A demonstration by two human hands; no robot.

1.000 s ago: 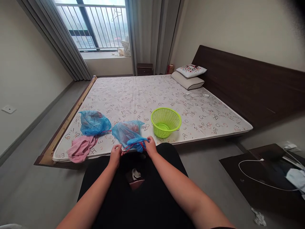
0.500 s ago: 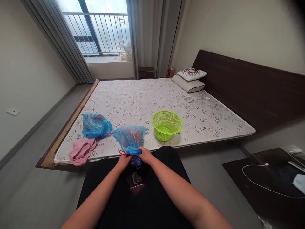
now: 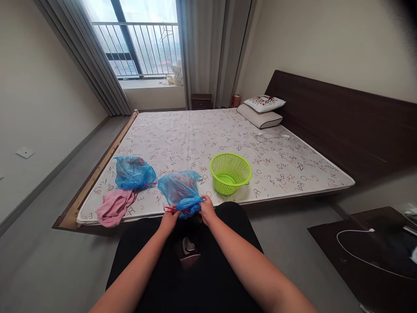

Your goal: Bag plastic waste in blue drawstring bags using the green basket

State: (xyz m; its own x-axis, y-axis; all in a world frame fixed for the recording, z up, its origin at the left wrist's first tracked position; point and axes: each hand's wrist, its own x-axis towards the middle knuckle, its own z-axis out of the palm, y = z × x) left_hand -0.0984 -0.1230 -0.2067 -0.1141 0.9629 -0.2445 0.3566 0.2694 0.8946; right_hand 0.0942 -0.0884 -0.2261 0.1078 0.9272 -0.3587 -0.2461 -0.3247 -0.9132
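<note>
A translucent blue plastic bag (image 3: pixel 180 186) lies at the front edge of the mattress, its gathered mouth toward me. Something reddish shows faintly through its film. My left hand (image 3: pixel 169 218) pinches the left side of the mouth, where a red drawstring sticks out. On the right side of the mouth, my right hand (image 3: pixel 206 208) grips the bunched plastic. Another blue plastic bag (image 3: pixel 135 173) with a red string rests to the left, with a pink towel (image 3: pixel 115 206) just in front of it. Right of my hands stands a lime-green plastic basket (image 3: pixel 230 174).
The mattress (image 3: pixel 195 134) has a letter print and a wooden frame edge on its left. Two pillows (image 3: pixel 263 111) are stacked by the dark headboard (image 3: pixel 325 121). A white cable (image 3: pixel 358 256) lies on a dark surface at lower right.
My hands have moved apart, stretching the bag's mouth sideways. The gathered blue plastic that hung below my fingers now spreads between both hands. The view has shifted slightly.
</note>
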